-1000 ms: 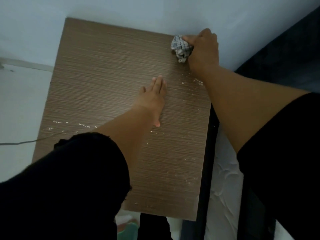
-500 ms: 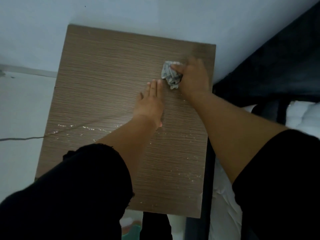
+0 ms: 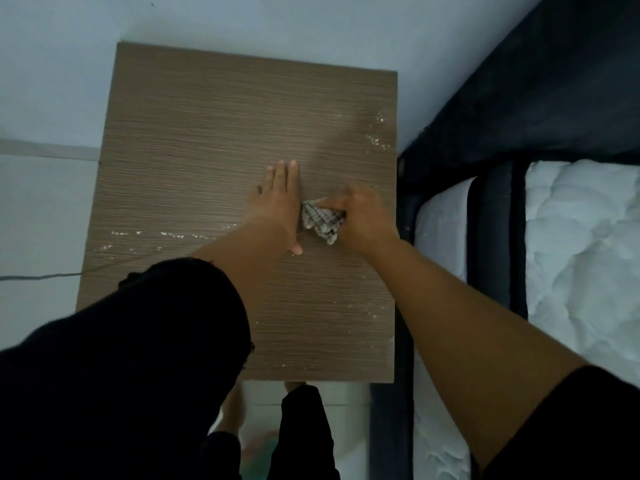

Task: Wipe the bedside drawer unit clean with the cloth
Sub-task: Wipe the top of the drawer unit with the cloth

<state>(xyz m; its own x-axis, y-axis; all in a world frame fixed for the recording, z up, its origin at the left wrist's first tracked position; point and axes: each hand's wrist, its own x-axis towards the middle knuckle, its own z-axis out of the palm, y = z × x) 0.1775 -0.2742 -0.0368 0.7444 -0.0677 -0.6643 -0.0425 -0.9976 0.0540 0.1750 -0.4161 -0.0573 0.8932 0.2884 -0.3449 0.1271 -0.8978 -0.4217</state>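
The bedside drawer unit (image 3: pixel 194 140) shows its brown wood-grain top from above, against a pale wall. White crumbs (image 3: pixel 377 136) lie near its far right corner, and a line of crumbs (image 3: pixel 166 234) runs across the left part. My right hand (image 3: pixel 363 216) is shut on a bunched checked cloth (image 3: pixel 322 221) and presses it on the top, right of centre. My left hand (image 3: pixel 277 202) lies flat on the top with fingers stretched out, its edge touching the cloth.
A bed with a dark frame (image 3: pixel 495 216) and a white quilted mattress (image 3: pixel 581 258) stands tight against the unit's right side. Pale floor (image 3: pixel 38 216) lies to the left, with a thin cable (image 3: pixel 38 277) across it. My legs show below the unit's near edge.
My right hand has dragged the cloth from the far right corner toward me, down to beside my left hand. The left hand has stayed flat in place.
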